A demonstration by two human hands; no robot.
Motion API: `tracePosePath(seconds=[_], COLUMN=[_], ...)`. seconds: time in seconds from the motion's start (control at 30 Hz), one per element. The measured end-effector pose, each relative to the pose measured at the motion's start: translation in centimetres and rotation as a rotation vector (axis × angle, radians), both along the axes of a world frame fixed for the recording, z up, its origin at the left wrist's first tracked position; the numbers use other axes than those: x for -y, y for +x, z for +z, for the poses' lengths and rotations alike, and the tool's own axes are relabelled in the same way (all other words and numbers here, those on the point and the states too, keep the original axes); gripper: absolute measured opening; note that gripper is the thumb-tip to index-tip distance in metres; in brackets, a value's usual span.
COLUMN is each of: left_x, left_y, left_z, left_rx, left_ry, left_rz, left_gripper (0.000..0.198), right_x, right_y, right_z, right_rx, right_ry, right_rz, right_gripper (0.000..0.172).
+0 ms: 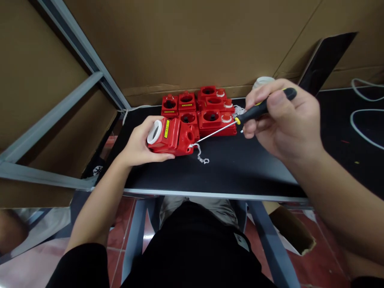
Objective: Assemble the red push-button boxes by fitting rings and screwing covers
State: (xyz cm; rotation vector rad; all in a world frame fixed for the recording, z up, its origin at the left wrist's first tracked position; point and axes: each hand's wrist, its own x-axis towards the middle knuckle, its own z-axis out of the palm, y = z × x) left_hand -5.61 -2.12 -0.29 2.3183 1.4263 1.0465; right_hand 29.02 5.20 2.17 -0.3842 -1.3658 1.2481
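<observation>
My left hand (pixel 141 140) is closed around a red housing (pixel 172 138) with a white ring on one end and a yellow label, holding it tilted above the black tabletop. In my right hand (pixel 288 116) is a screwdriver (pixel 255 112) with a black and yellow handle. Its long thin shaft slopes down to the left, and the tip meets the near right corner of the housing, by a small screw hole. A short pale chain (pixel 201 156) hangs from that corner. Whether the tip sits in a screw head is too small to tell.
Several similar red housings (pixel 210 104) stand close together behind the held one. A white round part (pixel 262 82) is partly hidden behind my right hand. Cardboard walls (pixel 186 40) and a grey metal frame (pixel 75 94) border the bench. A white cable (pixel 357 124) lies at right.
</observation>
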Motion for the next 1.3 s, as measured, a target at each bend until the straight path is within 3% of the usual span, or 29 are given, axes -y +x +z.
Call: tracePosePath(seconds=[0.13,0.33,0.57,0.87,1.03,1.13,1.3], left_x=[0.0,0.3,-0.1,-0.5,-0.6,-0.5,0.0], left_y=[-0.1,0.2,0.0,-0.5,-0.4,-0.2,0.2], left_z=[0.1,0.7,0.5,0.2,0.3,0.6,1.4], left_rx=[0.009,-0.064,-0.022,-0.049,-0.063,-0.080,-0.160], left_ry=[0.097,0.011,0.089,0.117,0.099,0.064,-0.039], left_rz=[-0.014,0.080,-0.030,-0.036,0.006,0.029,0.044], left_gripper=[0.099,0.108,0.097,0.100,0.099,0.096,0.090], right_x=[0.5,0.4,0.4,0.2,-0.2,-0.1,-0.6], right_y=[-0.2,-0.5,-0.7,-0.6,-0.6,0.3,3.3], right_z=[0.1,-0.4,-0.5,-0.6,-1.2,-0.8,0.6], right_rx=[0.022,0.003,-0.010,0.034,0.037,0.159,0.788], right_ry=[0.033,0.042,0.038,0.040,0.133,0.244,0.474], right_rz=[-0.009,0.002,0.000,-0.033,-0.042,-0.099,-0.149], right_gripper=[0.049,0.045,0.042,0.048,0.041,0.033,0.035])
